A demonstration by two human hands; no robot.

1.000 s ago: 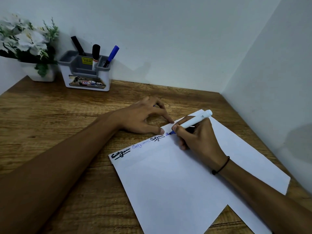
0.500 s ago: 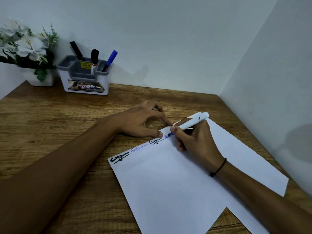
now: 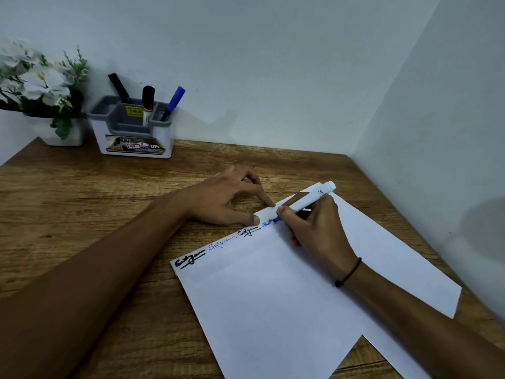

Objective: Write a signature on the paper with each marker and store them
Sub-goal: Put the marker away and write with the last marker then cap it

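Observation:
A white paper (image 3: 287, 291) lies on the wooden desk, turned at an angle. Along its top edge run three finished signatures, black, blue and black, then fresh blue strokes (image 3: 267, 222). My right hand (image 3: 314, 222) grips a white-barrelled blue marker (image 3: 307, 200) with its tip on the paper beside those strokes. My left hand (image 3: 229, 198) rests at the paper's top edge, thumb and forefinger pressing it down; something blue shows under its curled fingers. A grey-and-white holder (image 3: 134, 132) at the back left contains two black markers (image 3: 148, 103) and a blue one (image 3: 173, 102).
A white pot of white flowers (image 3: 41, 88) stands left of the holder. Walls close the desk (image 3: 82, 203) at the back and on the right. A black band circles my right wrist.
The blue marker tip has moved a little rightward along the paper's top edge, leaving new blue strokes after the third signature. My left hand stays in place.

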